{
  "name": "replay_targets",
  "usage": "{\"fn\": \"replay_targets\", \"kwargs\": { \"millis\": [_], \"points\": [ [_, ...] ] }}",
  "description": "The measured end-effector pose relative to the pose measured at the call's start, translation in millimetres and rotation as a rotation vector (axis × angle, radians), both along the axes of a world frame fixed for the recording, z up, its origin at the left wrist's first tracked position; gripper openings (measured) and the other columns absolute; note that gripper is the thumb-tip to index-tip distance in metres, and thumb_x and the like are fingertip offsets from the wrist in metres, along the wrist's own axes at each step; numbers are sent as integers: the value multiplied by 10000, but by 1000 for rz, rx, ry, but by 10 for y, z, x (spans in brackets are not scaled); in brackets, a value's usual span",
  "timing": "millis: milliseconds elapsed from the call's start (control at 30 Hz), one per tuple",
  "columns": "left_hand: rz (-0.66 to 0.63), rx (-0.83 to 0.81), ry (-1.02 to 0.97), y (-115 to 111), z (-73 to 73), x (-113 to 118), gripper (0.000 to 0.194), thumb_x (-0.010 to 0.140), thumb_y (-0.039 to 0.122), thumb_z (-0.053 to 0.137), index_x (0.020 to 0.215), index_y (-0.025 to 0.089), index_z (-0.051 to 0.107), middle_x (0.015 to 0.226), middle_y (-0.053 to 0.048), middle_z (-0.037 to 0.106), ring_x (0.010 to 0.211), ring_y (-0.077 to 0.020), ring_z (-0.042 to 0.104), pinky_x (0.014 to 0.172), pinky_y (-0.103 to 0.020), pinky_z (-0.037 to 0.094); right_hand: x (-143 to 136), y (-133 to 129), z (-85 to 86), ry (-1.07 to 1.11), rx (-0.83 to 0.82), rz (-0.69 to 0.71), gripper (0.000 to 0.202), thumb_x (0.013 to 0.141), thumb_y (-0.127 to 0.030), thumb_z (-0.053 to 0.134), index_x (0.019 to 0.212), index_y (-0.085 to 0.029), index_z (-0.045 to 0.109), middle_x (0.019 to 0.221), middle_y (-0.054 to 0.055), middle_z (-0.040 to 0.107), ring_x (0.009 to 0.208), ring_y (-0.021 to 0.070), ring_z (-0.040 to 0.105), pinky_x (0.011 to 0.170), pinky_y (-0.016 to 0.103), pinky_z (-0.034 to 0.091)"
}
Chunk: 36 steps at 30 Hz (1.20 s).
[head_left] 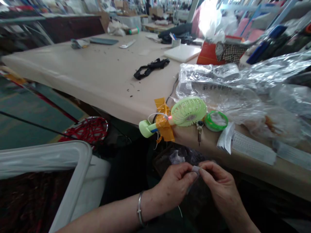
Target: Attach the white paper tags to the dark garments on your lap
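My left hand (173,184) pinches one side of a small pale grey piece (195,169) between thumb and fingers, below the table's front edge. My right hand (218,184) grips the other side of the same piece, so the two hands nearly touch. What the piece is cannot be made out. Above the hands, a green fan (189,111) is fixed to the table edge with orange tape (165,126). Right of the fan lies a round green-rimmed container (215,121), with a small metal-tipped tool (199,132) beside it.
The brown table (97,74) carries a black strap-like bundle (150,68), a white block (182,52), clear plastic bags (218,87) and paper slips (254,147). A white bin (84,161) with dark red contents stands at lower left, near a red basket (87,129).
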<state>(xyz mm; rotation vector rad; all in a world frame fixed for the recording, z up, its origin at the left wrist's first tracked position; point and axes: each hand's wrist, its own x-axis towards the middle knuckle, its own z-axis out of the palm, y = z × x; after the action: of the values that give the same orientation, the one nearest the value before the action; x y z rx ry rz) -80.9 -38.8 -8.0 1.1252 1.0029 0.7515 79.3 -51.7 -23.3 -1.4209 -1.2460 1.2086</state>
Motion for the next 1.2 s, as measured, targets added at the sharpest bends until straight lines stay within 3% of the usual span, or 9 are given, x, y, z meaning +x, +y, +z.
{"fn": "replay_targets", "kwargs": {
  "millis": [233,500,833,1200],
  "points": [
    [60,229,164,320,119,-5,149,830,222,537,778,142,653,698,-1,610,682,-116,528,644,-223,399,-52,257,130,-141,40,-58,218,787,-395,624,718,-188,625,605,-36,528,525,91,455,488,194,385],
    [78,404,247,438,108,23,215,885,250,497,767,153,648,653,18,596,619,-92,517,601,-196,385,-43,379,178,-276,181,-59,169,807,-342,601,725,-196,620,621,-28,562,545,101,491,510,199,406],
    [85,448,259,501,89,49,234,901,261,471,776,165,644,669,20,598,629,-95,525,604,-195,387,-38,427,187,-350,306,-89,121,822,-295,596,756,-200,633,641,-23,602,571,109,544,547,201,439],
    [68,465,258,548,60,58,246,914,268,458,760,166,620,660,31,562,620,-87,494,598,-194,366,-47,475,172,-329,313,-95,126,821,-299,605,757,-193,631,642,-18,602,562,108,536,538,207,435]
  ]
}}
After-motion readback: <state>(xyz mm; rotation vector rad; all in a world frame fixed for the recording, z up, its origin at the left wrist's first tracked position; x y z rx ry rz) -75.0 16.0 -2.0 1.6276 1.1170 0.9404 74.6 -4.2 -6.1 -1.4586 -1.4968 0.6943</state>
